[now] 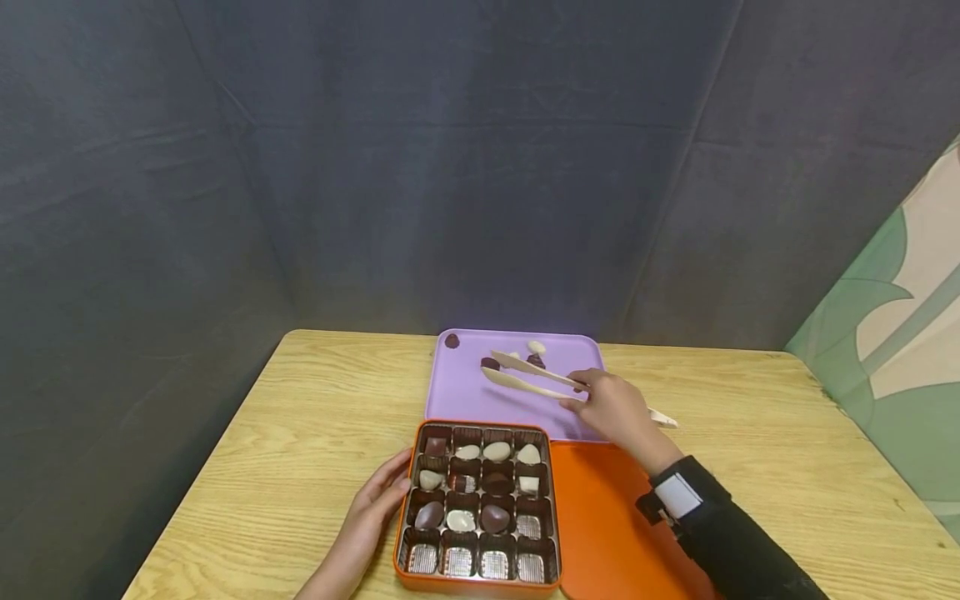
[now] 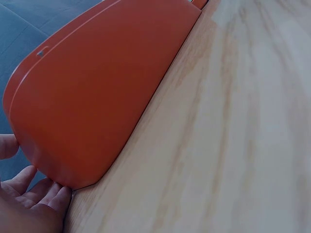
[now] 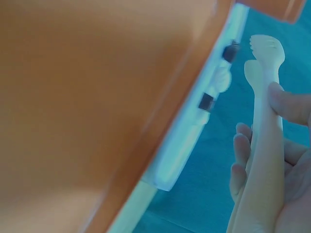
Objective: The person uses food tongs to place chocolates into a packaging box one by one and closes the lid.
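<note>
My right hand [image 1: 611, 408] grips a pair of pale tongs [image 1: 536, 389], thumb on one arm and fingers round the other. Their tips stand apart over a purple tray [image 1: 465, 400], close to a dark chocolate [image 1: 490, 364]. My left hand [image 1: 367, 512] rests against the left side of an orange box [image 1: 480, 587], fingers along its wall; the left wrist view shows the fingertips at its corner. Dark and white chocolates, such as a white oval one [image 1: 497, 451], sit in the upper compartments. The front row shows bare ribbed plastic.
More chocolates lie on the tray: a dark one [image 1: 452, 341] at the far left corner, a white one [image 1: 536, 347] and a ridged dark one [image 1: 536, 361] near the back. An orange lid [image 1: 615, 517] lies right of the box on the wooden table [image 1: 315, 417]. A dark curtain [image 1: 465, 167] hangs behind.
</note>
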A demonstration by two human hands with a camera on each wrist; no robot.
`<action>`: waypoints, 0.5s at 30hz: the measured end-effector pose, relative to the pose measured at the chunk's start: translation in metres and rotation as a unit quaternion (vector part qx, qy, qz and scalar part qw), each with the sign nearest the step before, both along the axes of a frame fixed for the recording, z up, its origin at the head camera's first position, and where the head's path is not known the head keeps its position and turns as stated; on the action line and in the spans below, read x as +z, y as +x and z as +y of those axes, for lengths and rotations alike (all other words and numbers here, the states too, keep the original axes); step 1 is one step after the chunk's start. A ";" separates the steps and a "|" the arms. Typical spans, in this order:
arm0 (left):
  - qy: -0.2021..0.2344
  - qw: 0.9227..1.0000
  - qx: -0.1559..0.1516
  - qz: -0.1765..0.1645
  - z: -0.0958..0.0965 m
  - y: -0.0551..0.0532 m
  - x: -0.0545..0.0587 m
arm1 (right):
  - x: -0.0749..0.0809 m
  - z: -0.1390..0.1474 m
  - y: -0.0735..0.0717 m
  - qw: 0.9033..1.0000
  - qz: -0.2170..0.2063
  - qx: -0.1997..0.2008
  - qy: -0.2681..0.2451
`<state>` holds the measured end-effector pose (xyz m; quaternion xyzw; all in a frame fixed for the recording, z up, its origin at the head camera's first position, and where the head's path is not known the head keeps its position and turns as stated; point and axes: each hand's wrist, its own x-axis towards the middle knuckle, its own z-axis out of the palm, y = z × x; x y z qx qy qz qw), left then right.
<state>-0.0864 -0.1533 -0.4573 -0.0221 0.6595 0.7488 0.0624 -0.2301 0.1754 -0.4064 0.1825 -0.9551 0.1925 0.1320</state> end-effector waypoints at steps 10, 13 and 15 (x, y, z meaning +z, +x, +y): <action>0.006 1.000 -0.002 0.006 0.000 0.000 0.000 | -0.009 -0.019 -0.020 1.000 -0.004 -0.013 -0.002; 0.004 1.000 -0.002 0.005 0.000 0.000 0.000 | -0.010 -0.023 -0.023 1.000 -0.002 -0.010 -0.003; 0.002 1.000 -0.002 0.003 0.000 0.000 0.000 | -0.011 -0.026 -0.026 1.000 -0.001 -0.011 -0.001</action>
